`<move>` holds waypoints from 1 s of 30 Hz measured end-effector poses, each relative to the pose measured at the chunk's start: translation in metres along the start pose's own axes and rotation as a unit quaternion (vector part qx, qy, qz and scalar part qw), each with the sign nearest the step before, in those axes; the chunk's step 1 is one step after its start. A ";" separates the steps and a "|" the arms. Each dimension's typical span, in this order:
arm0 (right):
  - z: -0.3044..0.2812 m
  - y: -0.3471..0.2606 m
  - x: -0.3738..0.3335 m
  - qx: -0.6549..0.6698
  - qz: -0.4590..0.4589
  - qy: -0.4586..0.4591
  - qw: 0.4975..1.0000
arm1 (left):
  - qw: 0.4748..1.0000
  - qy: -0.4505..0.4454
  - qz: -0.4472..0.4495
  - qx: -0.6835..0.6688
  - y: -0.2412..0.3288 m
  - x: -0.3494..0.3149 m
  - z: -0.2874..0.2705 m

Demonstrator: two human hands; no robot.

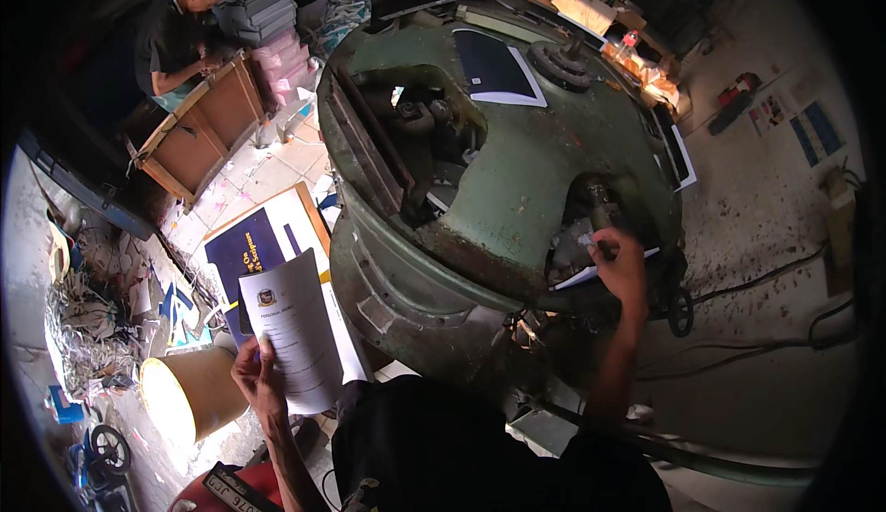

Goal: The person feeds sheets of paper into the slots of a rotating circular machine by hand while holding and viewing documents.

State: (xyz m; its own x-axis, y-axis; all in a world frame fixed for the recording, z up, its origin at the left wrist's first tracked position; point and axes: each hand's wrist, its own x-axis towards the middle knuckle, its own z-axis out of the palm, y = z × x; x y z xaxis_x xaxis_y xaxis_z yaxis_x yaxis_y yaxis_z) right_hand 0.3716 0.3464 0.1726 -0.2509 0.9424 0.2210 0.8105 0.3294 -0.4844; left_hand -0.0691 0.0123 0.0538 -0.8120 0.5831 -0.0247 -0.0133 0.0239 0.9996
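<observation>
My left hand (260, 375) grips a white booklet (293, 346) by its lower left edge, thumb on the printed front page. Over a large round green machine (517, 189), my right hand (618, 258) is closed in a pinch at an opening in its rim. Crumpled whitish material (570, 243) lies in that opening, by my fingertips; what the fingers hold, if anything, I cannot make out. Below the hand, the white edge of a booklet (581, 277) sticks out of the machine. A dark-covered booklet (498, 67) lies on the machine's top.
Behind my left hand lie dark blue covers and white sheets (254, 249). A yellow bin (192, 392) stands at the lower left, near heaped paper scraps (101, 327). Two other people (171, 51) are at the back, one by a wooden box (208, 134). Cables (757, 346) cross the right floor.
</observation>
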 end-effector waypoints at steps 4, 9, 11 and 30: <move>0.021 -0.059 -0.001 0.241 -0.042 -0.135 0.960 | 0.953 -0.068 0.008 -0.294 0.059 0.008 0.045; 0.033 -0.109 -0.014 0.527 -0.043 -0.413 0.741 | 0.889 -0.119 -0.092 -0.433 0.089 -0.013 0.127; 0.023 -0.098 -0.017 0.551 -0.032 -0.468 0.690 | 0.872 -0.173 -0.124 -0.441 0.087 -0.026 0.150; -0.058 -0.110 -0.026 -0.073 -0.207 0.179 0.959 | 0.865 0.014 -0.079 0.495 -0.183 0.002 -0.021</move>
State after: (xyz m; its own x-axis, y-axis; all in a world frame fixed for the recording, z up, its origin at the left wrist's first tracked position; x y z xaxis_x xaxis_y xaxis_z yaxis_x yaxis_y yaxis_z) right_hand 0.3197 0.2820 0.2689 -0.3903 0.6447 0.6573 0.7530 0.6343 -0.1750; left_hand -0.0808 -0.0076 -0.1286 -0.8598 0.4892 -0.1462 0.3695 0.7937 0.4832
